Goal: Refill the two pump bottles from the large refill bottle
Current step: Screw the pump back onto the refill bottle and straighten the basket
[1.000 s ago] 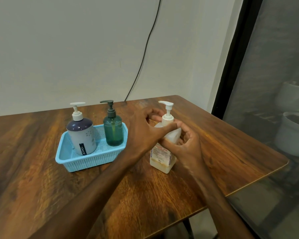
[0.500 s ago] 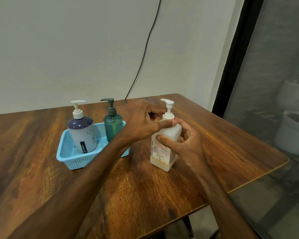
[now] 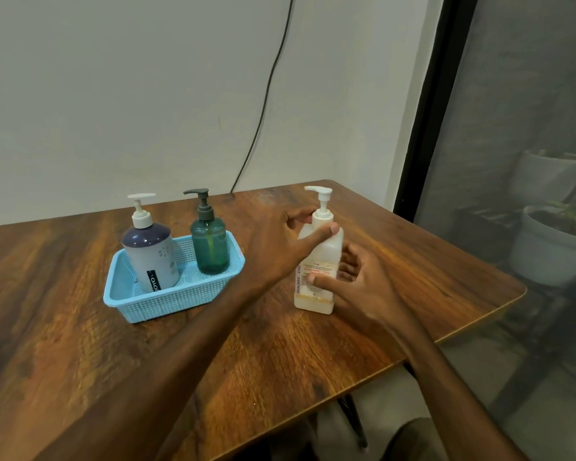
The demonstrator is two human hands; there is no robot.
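A cable (image 3: 263,104) hangs behind the basket (image 3: 167,304), which holds the grey bottle (image 3: 153,257) and green bottle (image 3: 210,247). Right of it, your left hand (image 3: 276,247) pinches the neck of the refill bottle (image 3: 328,252); your right hand (image 3: 369,291) grips its body.

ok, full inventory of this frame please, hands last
Table: 1, brown wood.
Basket: 1, light blue, on table, left.
Grey pump bottle: 1, white pump, basket's left end.
Green pump bottle: 1, dark pump, basket's right end.
Refill bottle: 1, white, upright on table, right of basket.
Cable: 1, black, on wall.
Plant pots: 2, white, behind screen, right.
Left hand: 1, grips refill bottle's shoulder.
Right hand: 1, holds its lower body, thumb on label.
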